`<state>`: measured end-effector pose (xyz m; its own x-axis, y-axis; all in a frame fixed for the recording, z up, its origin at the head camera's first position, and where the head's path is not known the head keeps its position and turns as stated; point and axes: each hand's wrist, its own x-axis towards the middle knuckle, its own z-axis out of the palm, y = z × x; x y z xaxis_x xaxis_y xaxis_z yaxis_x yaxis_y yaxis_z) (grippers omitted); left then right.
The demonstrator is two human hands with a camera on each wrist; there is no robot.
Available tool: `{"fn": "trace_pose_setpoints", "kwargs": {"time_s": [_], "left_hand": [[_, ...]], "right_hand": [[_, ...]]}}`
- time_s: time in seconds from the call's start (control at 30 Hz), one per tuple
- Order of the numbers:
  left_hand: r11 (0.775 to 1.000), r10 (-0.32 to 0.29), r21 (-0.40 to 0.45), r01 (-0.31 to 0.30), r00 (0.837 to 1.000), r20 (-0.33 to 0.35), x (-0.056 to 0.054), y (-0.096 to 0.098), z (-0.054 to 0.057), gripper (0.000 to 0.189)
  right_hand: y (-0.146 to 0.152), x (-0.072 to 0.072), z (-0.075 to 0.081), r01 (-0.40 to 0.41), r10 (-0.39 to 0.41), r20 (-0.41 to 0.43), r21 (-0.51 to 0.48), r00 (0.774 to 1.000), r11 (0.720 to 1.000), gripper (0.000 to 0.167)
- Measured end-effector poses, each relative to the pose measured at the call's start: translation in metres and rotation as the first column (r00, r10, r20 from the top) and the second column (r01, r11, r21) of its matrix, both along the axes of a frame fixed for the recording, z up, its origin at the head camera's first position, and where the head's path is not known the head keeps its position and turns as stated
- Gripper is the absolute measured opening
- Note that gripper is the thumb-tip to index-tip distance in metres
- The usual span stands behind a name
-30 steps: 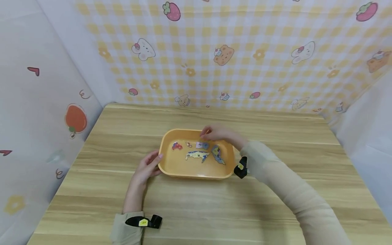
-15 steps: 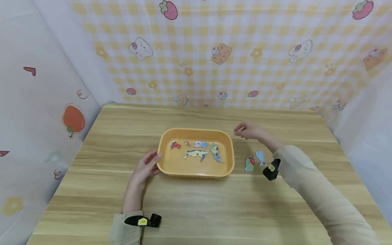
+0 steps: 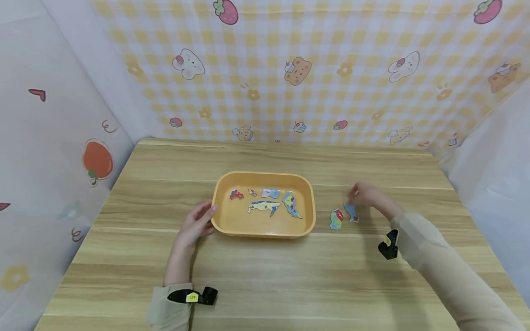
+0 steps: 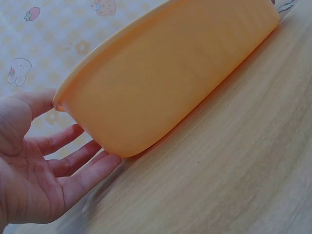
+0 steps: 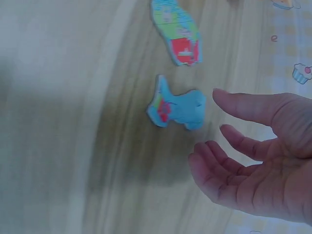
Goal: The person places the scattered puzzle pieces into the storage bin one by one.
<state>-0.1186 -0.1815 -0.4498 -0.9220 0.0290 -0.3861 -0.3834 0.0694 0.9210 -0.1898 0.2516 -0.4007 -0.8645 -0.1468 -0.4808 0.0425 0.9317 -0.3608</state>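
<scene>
My left hand (image 3: 193,229) holds the left end of a yellow plastic tray (image 3: 256,229). Its thumb lies over the rim, and in the left wrist view the fingers (image 4: 90,178) touch the outer wall. To the right of the tray, my right hand (image 3: 367,195) hovers at the far end of a blue puzzle piece (image 3: 351,212). Nothing shows between its loosely curved fingers in the right wrist view. Beside that piece lies a green and red puzzle piece (image 3: 337,219). Both rest flat on the table, apart from each other.
Inside the tray lie several puzzle pieces: a red one (image 3: 236,195), a tiny one (image 3: 252,192), a pale blue one (image 3: 270,193), a long yellow one (image 3: 263,206) and a blue-yellow one (image 3: 291,205). A patterned cloth wall (image 3: 314,105) borders the wooden table (image 3: 265,285) behind.
From over the tray's far right corner, my right hand has moved right and toward me, to the loose blue piece. My left hand has stayed at the tray, whose pieces lie unchanged.
</scene>
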Motion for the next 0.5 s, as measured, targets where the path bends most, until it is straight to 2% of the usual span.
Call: {"fn": "trace_pose_setpoints", "kwargs": {"time_s": [0.17,0.3,0.5], "left_hand": [[1.000,-0.001,0.000,0.001,1.000,0.000,0.000,0.000,0.000,0.054],[1.000,0.005,0.003,-0.005,1.000,0.000,0.000,0.000,-0.001,0.053],[1.000,0.004,0.003,-0.004,1.000,-0.006,0.000,-0.001,-0.001,0.052]], "right_hand": [[0.002,0.006,-0.014,0.057,-0.056,0.034,-0.019,0.998,0.998,0.055],[-0.001,0.008,-0.018,0.074,-0.072,0.042,-0.036,0.997,0.997,0.056],[-0.004,0.009,-0.015,0.074,-0.071,0.051,-0.058,0.996,0.996,0.042]]}}
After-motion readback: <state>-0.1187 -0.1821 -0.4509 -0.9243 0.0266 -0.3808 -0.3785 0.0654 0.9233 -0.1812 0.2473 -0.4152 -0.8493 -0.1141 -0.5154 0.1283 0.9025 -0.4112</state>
